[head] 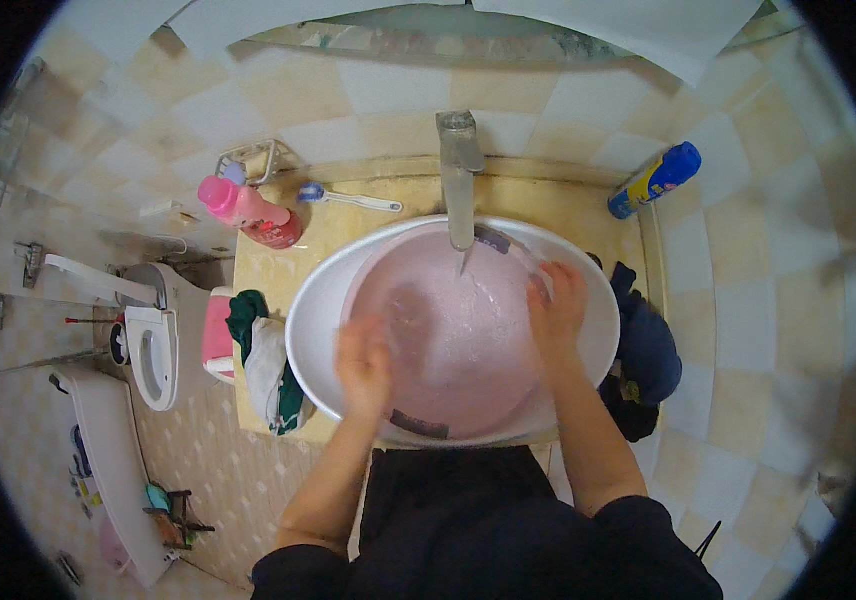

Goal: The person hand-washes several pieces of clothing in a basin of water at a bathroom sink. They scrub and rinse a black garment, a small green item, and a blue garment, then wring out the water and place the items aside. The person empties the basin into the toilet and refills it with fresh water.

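Note:
A pink plastic basin [458, 405] sits inside the white oval sink [313, 330], under the metal faucet [459, 180]. A thin stream of water [463, 262] runs from the spout into it, and the surface inside ripples. Over the basin's left rim is my left hand [365, 367], blurred, so its grip does not show clearly. My right hand [557, 311] is at the upper right rim, fingers bent; whether it grips the rim cannot be told. A dark patch, perhaps a shadow, shows inside the basin near my left hand.
On the yellow counter [368, 225] are a pink bottle [251, 214], a white-handled brush [353, 199] and a blue spray can [653, 180]. White and green cloth [266, 367] lies left of the sink, dark blue cloth [645, 345] right. A toilet [154, 352] and bathtub [109, 465] stand left.

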The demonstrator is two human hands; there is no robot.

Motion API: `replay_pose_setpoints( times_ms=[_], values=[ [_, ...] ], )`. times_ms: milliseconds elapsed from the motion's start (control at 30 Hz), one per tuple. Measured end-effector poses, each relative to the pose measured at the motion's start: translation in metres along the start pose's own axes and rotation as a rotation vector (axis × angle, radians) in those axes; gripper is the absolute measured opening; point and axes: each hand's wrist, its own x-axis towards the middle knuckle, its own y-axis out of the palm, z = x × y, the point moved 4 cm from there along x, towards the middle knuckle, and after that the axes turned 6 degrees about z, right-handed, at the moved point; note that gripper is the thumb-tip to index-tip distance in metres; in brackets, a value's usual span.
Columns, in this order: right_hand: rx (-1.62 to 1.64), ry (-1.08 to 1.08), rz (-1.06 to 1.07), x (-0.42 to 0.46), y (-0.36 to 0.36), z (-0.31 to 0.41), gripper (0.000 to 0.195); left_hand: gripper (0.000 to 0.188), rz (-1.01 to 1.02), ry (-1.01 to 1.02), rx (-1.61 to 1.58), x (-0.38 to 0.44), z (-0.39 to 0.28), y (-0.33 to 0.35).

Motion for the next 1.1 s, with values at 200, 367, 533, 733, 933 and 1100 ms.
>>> replay_pose_setpoints(
  times_ms=[200,367,533,733,933,1100],
  values=[
    [0.342,0.594,0.392,-0.058,-0.022,-0.046,0.039,0.038,0.108,-0.405,-0.070,-0.015,0.085,-0.011],
    [0.539,0.677,0.253,-0.040,-0.101,-0.032,0.038,0.046,0.503,-0.758,-0.466,-0.005,0.070,0.043],
    [0.506,0.472,0.133,-0.049,-0.126,-0.037,0.038,0.045,0.500,-0.793,-0.776,0.021,0.066,0.091],
    [0.465,0.434,0.091,-0.066,-0.089,-0.069,0.042,0.038,0.326,-0.610,-0.766,0.047,0.061,0.056],
    [0.542,0.658,0.283,-0.073,-0.029,-0.091,0.044,0.032,0.262,-0.541,-0.702,0.051,0.032,-0.019],
    [0.672,0.722,0.423,-0.058,-0.007,-0.061,0.046,0.029,0.236,-0.571,-0.932,0.042,0.008,-0.059]
  ],
)
